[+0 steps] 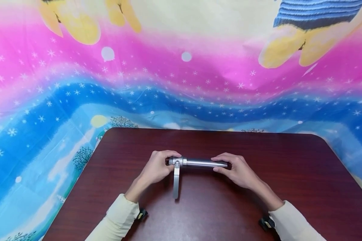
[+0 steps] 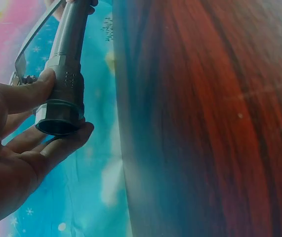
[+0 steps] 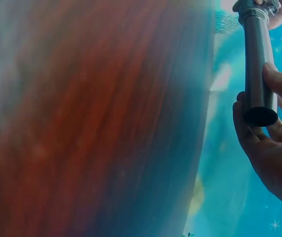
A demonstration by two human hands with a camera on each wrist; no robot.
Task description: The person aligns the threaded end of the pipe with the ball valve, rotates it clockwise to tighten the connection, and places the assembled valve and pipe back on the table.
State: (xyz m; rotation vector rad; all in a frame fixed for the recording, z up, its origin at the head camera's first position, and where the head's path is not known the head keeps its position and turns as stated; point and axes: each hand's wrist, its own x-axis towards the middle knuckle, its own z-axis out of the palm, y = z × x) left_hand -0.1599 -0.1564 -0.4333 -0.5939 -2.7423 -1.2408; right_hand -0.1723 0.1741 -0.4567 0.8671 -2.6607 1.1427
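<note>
A metal ball valve (image 1: pixel 177 161) with a flat lever (image 1: pixel 176 183) is joined to a straight steel pipe (image 1: pixel 200 163), both held level above the table in the head view. My left hand (image 1: pixel 157 168) grips the valve end between thumb and fingers. At the other end of the pipe, my right hand (image 1: pixel 240 171) holds it with thumb and fingers. The lever points back toward me, at right angles to the pipe. In the left wrist view the valve's hexagonal end (image 2: pixel 42 112) is open and hollow. The right wrist view shows the pipe's open round end (image 3: pixel 260 116).
Below the hands lies a dark reddish-brown wooden table (image 1: pixel 199 207) with rounded far corners. A printed cloth (image 1: pixel 181 80) with snowflakes in pink and blue hangs behind and beside it. Dark wrist devices (image 1: pixel 141 214) sit at both cream sleeves (image 1: pixel 120 214).
</note>
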